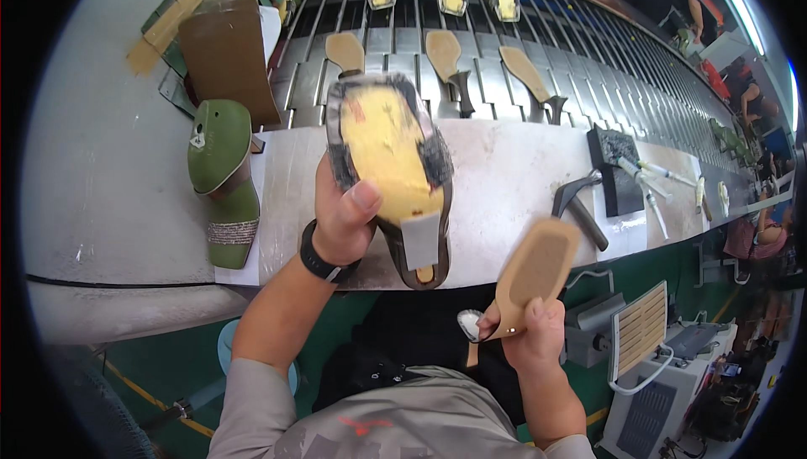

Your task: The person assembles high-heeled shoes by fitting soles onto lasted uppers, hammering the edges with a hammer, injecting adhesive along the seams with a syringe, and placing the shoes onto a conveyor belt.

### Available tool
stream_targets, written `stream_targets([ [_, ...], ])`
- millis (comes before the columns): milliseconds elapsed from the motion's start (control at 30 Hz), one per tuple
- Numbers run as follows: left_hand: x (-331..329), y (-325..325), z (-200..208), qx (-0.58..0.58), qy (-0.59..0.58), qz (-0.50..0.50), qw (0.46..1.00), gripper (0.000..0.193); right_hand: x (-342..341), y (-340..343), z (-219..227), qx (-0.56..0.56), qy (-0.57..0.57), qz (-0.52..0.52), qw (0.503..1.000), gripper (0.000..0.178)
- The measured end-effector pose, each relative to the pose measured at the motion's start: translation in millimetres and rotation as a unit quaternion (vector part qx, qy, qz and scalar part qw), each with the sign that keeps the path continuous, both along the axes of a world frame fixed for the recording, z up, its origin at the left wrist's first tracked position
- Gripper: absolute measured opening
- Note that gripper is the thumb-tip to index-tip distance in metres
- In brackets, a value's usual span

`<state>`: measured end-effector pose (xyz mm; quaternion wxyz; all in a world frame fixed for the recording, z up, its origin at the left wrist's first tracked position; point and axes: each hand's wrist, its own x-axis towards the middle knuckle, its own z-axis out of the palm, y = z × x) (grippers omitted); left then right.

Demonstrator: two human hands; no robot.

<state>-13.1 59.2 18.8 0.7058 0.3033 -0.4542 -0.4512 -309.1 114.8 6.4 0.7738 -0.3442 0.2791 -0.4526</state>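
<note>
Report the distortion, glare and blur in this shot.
Head view: fisheye bows the front edge of the worktable; black fills the corners; the tube light at upper right glares white; the lasted shoe in the left hand looks slightly smeared, probably by motion.

Room between shoe (389, 144) and hammer (588, 224), above bench (498, 165)

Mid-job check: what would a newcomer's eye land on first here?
First, the yellow-bottomed shoe held bottom-up in the left hand, near the picture's centre. Next, the tan sole in the right hand, lower and to the right. Then the green shoe form toward the left of the pale worktop.
</note>
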Motion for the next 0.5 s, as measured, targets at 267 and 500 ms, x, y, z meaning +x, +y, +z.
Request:
stream_targets([
  [267,-4,28,77,0.020,-0.012,-0.084,0.996,0.042,61,0,104,-0.083,0.075,0.136,0.984,0.027],
  [500,-12,50,85,0.008,0.059,-0.155,0.986,0.044,71,-6,99,-0.143,0.124,0.138,0.972,0.030],
])
